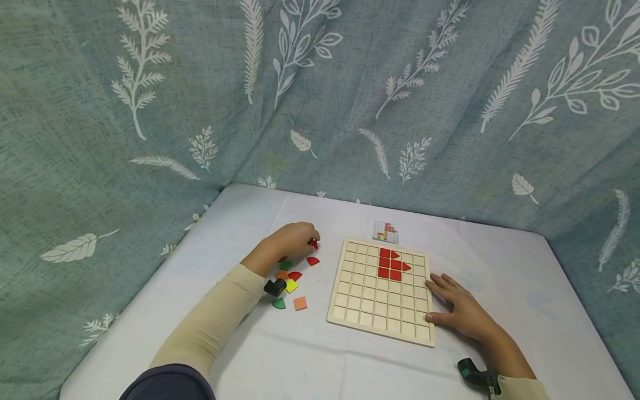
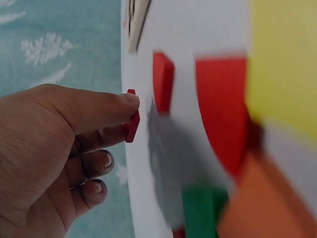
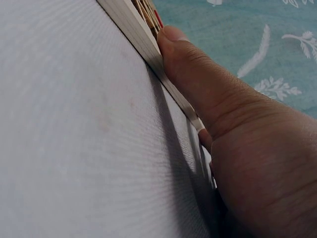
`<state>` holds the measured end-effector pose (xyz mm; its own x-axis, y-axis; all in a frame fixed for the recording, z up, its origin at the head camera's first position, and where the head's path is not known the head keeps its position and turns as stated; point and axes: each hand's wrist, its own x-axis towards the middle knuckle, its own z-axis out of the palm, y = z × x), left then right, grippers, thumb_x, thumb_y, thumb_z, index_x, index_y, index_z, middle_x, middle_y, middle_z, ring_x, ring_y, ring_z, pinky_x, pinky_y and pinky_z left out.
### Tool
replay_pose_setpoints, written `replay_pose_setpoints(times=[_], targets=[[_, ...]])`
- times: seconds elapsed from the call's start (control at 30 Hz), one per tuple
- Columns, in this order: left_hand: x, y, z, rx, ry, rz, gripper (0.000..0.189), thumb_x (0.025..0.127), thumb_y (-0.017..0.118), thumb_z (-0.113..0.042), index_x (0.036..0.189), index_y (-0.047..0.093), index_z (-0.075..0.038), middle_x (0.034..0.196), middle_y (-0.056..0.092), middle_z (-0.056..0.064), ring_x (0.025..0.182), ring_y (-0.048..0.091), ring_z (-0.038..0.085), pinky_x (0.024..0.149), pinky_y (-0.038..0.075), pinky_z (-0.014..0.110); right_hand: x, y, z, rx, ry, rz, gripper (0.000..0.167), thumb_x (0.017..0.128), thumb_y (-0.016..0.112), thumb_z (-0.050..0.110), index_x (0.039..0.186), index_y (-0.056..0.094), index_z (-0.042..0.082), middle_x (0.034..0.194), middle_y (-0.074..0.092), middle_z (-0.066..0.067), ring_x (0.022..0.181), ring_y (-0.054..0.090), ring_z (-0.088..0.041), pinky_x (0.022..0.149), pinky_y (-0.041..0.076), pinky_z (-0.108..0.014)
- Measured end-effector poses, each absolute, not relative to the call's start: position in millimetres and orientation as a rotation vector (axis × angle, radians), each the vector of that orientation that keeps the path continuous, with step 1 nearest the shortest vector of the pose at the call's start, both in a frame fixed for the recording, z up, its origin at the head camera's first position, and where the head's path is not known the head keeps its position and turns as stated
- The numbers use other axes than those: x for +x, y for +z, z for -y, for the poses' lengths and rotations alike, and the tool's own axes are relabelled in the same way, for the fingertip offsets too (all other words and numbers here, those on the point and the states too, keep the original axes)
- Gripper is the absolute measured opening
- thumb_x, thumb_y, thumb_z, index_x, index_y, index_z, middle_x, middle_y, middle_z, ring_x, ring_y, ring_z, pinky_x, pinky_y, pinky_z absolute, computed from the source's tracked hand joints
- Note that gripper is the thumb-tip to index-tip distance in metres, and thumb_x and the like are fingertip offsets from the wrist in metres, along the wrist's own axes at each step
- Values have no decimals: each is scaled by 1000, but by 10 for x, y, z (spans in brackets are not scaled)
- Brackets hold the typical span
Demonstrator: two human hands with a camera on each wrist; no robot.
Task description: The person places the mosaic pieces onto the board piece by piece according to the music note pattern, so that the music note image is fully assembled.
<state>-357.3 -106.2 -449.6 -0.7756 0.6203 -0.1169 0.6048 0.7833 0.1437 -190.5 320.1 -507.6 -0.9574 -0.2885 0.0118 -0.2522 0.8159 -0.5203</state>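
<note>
Between thumb and fingers, my left hand (image 1: 295, 240) pinches a small red tile (image 2: 132, 124), which appears nearly edge-on in the left wrist view. Just below that hand lies a red quarter-round tile (image 1: 313, 260) on the white cloth. A pale wooden grid board (image 1: 367, 305) is flat on the table, with several red squares (image 1: 384, 262) and two red pointed tiles (image 1: 395, 254) set in its upper middle cells. At the board's right edge rests my right hand (image 1: 462, 308), fingers extended, its thumb (image 3: 185, 59) touching the side.
Loose tiles lie left of the board: another red one (image 1: 295, 275), a yellow one (image 1: 291, 286), an orange square (image 1: 300, 303), a green quarter-round (image 1: 279, 303), and others partly hidden by the left wrist. A small printed pattern card (image 1: 386, 232) lies behind the board. Patterned curtains (image 1: 320, 111) enclose the table.
</note>
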Motion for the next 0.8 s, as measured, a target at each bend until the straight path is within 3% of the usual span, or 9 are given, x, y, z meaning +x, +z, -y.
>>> replay_pose_setpoints(times=[0.33, 0.6, 0.8], targets=[[-3509, -4457, 593, 1197, 157, -2768, 29, 90, 67, -22, 118, 70, -13, 103, 61, -1, 84, 55, 10, 79, 48, 30, -1909, -5095, -3208, -455, -831, -2931, 95, 72, 74, 62, 146, 45, 10, 155, 31, -12, 144, 15, -39, 104, 14, -67], [-3409, -4358, 170, 1338, 152, -2722, 23, 90, 70, -23, 111, 72, -13, 91, 56, -4, 76, 51, 12, 69, 44, 29, -1916, -5110, -3223, -458, -852, -2942, 95, 70, 75, 63, 144, 48, 10, 154, 33, -11, 143, 17, -39, 104, 18, -66], [-3363, -4342, -90, 1397, 111, -2696, 27, 91, 70, -25, 116, 70, -15, 99, 60, -4, 81, 53, 9, 72, 46, 26, -1914, -5096, -3225, -420, -870, -2928, 97, 68, 77, 63, 144, 48, 10, 154, 34, -9, 143, 17, -39, 104, 17, -67]])
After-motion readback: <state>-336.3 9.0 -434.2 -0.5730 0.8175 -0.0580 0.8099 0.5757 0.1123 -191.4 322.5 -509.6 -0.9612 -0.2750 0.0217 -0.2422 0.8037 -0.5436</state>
